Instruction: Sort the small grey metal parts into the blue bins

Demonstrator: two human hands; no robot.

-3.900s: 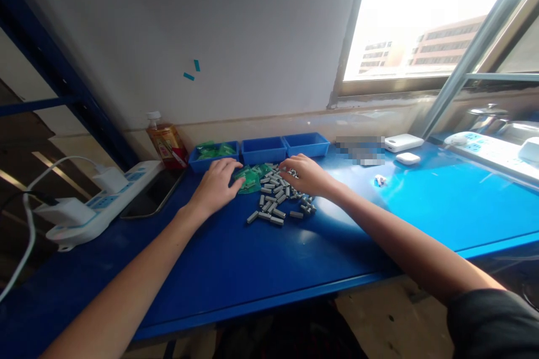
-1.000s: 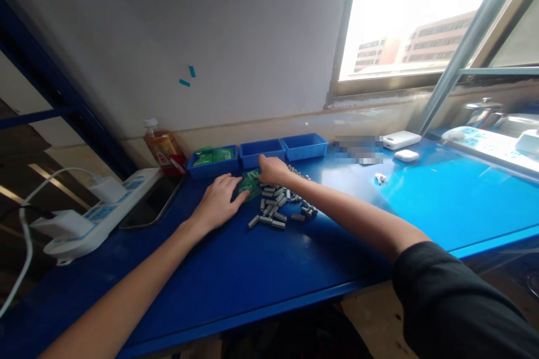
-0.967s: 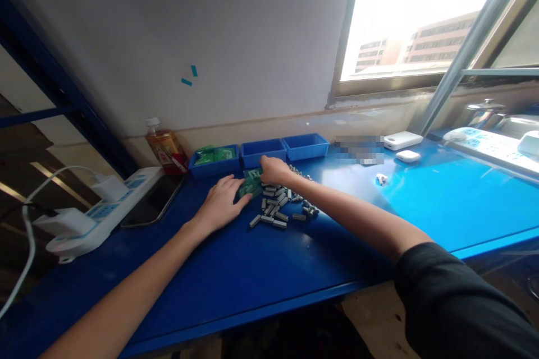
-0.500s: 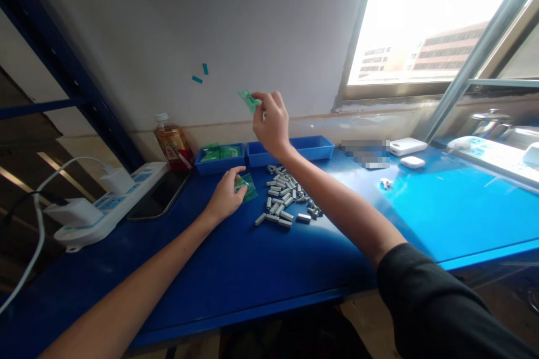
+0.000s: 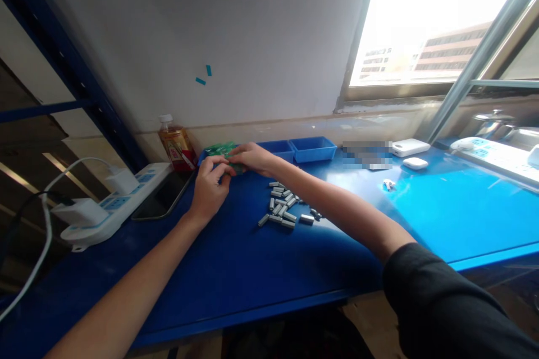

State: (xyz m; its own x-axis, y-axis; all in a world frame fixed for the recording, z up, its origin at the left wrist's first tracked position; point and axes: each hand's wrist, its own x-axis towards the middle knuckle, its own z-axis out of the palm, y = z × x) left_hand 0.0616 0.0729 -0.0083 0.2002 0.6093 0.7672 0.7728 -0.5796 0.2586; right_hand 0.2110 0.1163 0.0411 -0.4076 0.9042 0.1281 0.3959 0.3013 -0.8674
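Both my hands meet at the left blue tray (image 5: 201, 156), which holds green packets (image 5: 219, 148). My right hand (image 5: 249, 156) reaches across from the right, its fingers closed on a green packet at the tray's front rim. My left hand (image 5: 209, 184) is just below it with fingers curled, pinching a green packet (image 5: 236, 168) that shows between the two hands. A pile of several small grey metal pieces (image 5: 284, 208) lies on the blue table (image 5: 236, 269), to the right of my left hand and under my right forearm.
Two more blue trays (image 5: 314, 147) stand in a row to the right. A bottle (image 5: 176, 146), a dark phone (image 5: 162, 197) and a white power strip with plugs (image 5: 105, 202) lie on the left. White boxes (image 5: 410, 147) sit near the window.
My right hand came down from head height with its green packet to the left tray. My left hand lifted its packet off the table and moved up to meet it.
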